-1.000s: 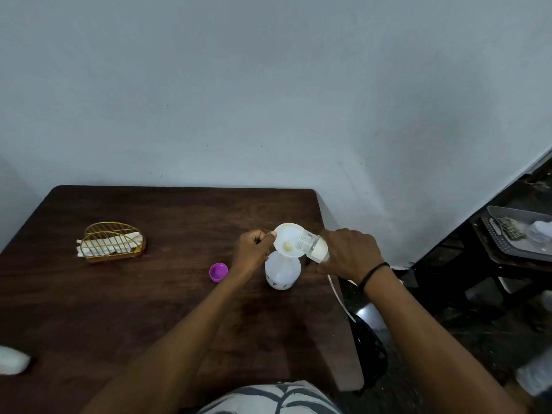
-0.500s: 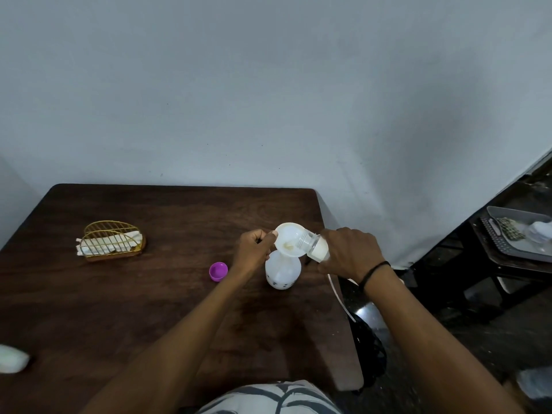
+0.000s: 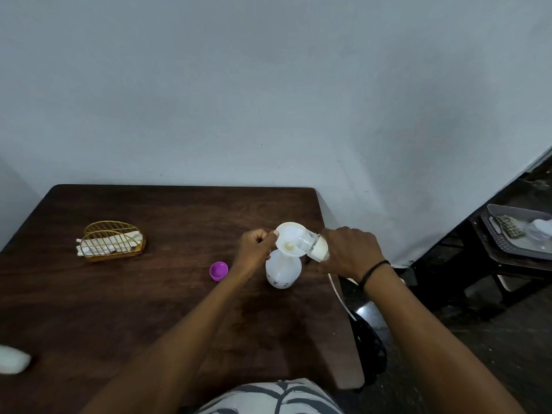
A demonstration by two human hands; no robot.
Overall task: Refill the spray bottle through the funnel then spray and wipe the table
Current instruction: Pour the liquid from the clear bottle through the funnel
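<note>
A white spray bottle body (image 3: 283,271) with small dark dots stands upright on the dark wooden table (image 3: 149,300), its spray head off. A white funnel (image 3: 288,236) sits in its neck. My left hand (image 3: 254,249) pinches the funnel's left rim. My right hand (image 3: 351,253) grips a clear refill bottle (image 3: 313,246), tipped with its mouth over the funnel. Pale yellowish liquid lies in the funnel's bottom. A purple cap (image 3: 218,271) rests on the table left of the bottle.
A gold wire holder (image 3: 112,242) with folded white cloths stands at the table's left. A white object (image 3: 13,359) pokes in at the left edge. The table's right edge runs close to the bottle; a grey tray (image 3: 507,246) sits on a dark stand at right.
The refill bottle stays tipped over the funnel and both hands hold their places. Only the view has shifted slightly.
</note>
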